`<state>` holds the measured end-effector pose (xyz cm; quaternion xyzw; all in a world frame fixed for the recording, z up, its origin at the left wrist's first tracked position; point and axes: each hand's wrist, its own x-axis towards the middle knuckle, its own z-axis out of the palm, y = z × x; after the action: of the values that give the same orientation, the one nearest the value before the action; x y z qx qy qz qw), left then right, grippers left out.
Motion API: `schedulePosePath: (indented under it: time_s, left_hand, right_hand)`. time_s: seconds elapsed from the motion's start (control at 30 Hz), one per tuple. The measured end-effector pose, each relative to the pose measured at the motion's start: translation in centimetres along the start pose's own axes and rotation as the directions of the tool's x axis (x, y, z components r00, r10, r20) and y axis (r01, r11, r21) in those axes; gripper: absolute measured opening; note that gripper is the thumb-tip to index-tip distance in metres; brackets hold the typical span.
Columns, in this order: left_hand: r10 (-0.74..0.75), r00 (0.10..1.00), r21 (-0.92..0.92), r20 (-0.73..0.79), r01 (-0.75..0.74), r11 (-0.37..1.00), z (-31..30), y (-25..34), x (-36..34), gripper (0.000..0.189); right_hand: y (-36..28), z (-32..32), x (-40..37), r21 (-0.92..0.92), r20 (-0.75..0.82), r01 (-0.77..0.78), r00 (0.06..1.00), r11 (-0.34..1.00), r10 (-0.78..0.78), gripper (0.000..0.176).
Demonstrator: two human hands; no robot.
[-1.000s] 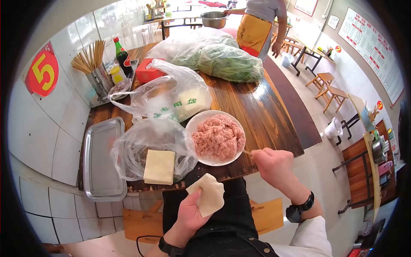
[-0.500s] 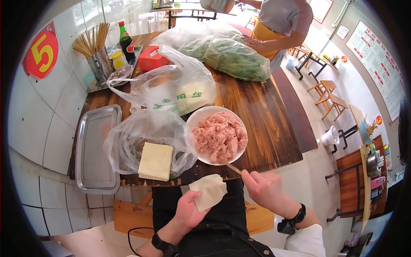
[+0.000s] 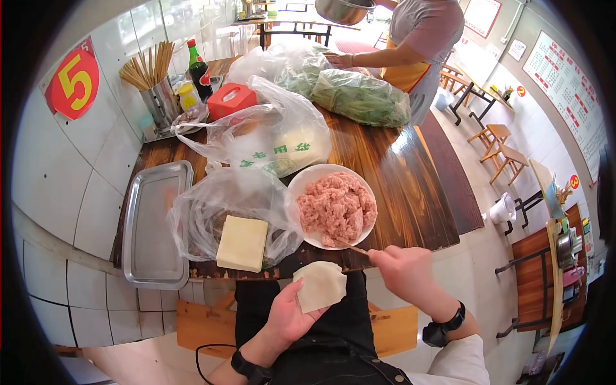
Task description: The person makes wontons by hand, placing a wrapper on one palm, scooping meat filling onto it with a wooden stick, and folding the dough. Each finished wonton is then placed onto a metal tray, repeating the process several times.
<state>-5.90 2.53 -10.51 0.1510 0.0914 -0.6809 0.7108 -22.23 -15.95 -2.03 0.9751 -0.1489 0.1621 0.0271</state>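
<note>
My left hand [image 3: 285, 321] holds a pale wonton wrapper [image 3: 323, 287] spread over its fingers, just below the table edge. My right hand [image 3: 405, 271] is closed around a thin wooden stick [image 3: 354, 248], whose far end touches the pink minced meat [image 3: 337, 208]. A white bowl [image 3: 292, 192] contains the meat, near the table's front edge. To its left, a stack of square wrappers [image 3: 242, 244] rests on a crumpled clear plastic bag [image 3: 192, 208].
At left lies a metal tray [image 3: 154, 224]. Behind are a tied plastic bag [image 3: 292, 138], a red tissue box [image 3: 232, 101], bagged green vegetables [image 3: 362, 96], a sauce bottle [image 3: 198, 70] and chopsticks in a holder [image 3: 160, 102]. Another person [image 3: 423, 38] stands at the far side.
The wrapper now lies flatter on my left hand. My right hand stays at the bowl with the stick. Across the table, the other person's arm has reached left over the vegetable bags.
</note>
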Motion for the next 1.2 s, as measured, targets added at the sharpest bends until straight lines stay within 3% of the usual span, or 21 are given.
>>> schedulePosePath:
  time_s: [0.07, 0.13, 0.2, 0.4, 0.47, 0.6, 0.67, 0.93, 1.0, 1.07, 1.1, 1.17, 1.2]
  left_hand:
    - [0.023, 1.0, 0.054, -0.008, -0.023, 0.998, -0.6, 0.1, 0.1, 0.049]
    - [0.045, 0.999, 0.113, -0.011, -0.044, 0.993, -0.5, 0.4, 0.4, 0.048]
    - [0.116, 0.991, 0.213, -0.072, -0.098, 0.972, 0.2, 0.5, 0.5, 0.046]
    - [0.089, 0.979, 0.152, -0.186, -0.06, 0.986, 0.1, 0.7, 1.3, 0.044]
    - [0.103, 0.977, 0.148, -0.184, -0.076, 0.986, 0.1, 0.7, 1.3, 0.045]
    - [0.129, 0.977, 0.113, -0.17, -0.11, 0.987, 1.0, 0.9, 2.0, 0.04]
    - [0.157, 0.973, 0.135, -0.169, -0.135, 0.982, 1.6, 1.3, 2.5, 0.04]
    - [0.182, 0.972, 0.148, -0.15, -0.16, 0.976, 2.3, 1.9, 3.7, 0.04]
    - [0.153, 0.976, 0.149, -0.156, -0.13, 0.98, 2.8, 2.2, 3.6, 0.044]
    - [0.143, 0.978, 0.106, -0.154, -0.127, 0.986, 2.6, 2.4, 3.8, 0.041]
    - [0.129, 0.98, 0.066, -0.152, -0.12, 0.991, 2.5, 2.4, 3.8, 0.039]
    - [0.127, 0.98, 0.061, -0.151, -0.119, 0.991, 2.6, 2.5, 3.9, 0.041]
    - [0.124, 0.981, 0.065, -0.146, -0.116, 0.991, 2.7, 2.4, 3.9, 0.043]
  right_hand:
    - [0.1, -1.0, 0.0, 0.037, -0.052, -0.023, 0.998, 0.999, 0.025, 0.018]
    - [0.1, -2.1, 0.1, 0.028, -0.052, -0.147, 0.988, 0.989, 0.148, 0.014]
    - [0.0, -1.0, -0.2, 0.042, -0.027, -0.119, 0.992, 0.992, 0.12, 0.014]
    - [0.8, -1.4, 0.2, 0.132, -0.044, -0.162, 0.985, 0.978, 0.169, 0.005]
    - [1.2, -2.1, 0.1, 0.181, -0.055, -0.212, 0.973, 0.96, 0.225, 0.005]
    - [0.3, -1.5, 0.7, 0.241, 0.009, -0.175, 0.984, 0.955, 0.178, 0.005]
    - [0.0, -1.5, 1.3, 0.236, -0.016, -0.249, 0.966, 0.939, 0.26, 0.005]
    - [-0.7, 0.2, 2.6, 0.273, 0.116, -0.23, 0.972, 0.934, 0.206, 0.004]
    - [-0.8, 0.2, 2.4, 0.282, 0.118, -0.22, 0.974, 0.934, 0.193, 0.004]
    - [-1.3, 0.2, 1.2, 0.372, 0.011, -0.16, 0.986, 0.914, 0.168, 0.004]
    - [-1.9, 0.4, 0.5, 0.373, 0.017, -0.159, 0.986, 0.914, 0.165, 0.004]
    - [-3.0, 0.7, -1.2, 0.197, 0.0, -0.159, 0.987, 0.967, 0.163, 0.014]
    - [-3.2, 2.1, -2.1, 0.152, -0.095, -0.098, 0.989, 0.984, 0.113, 0.024]
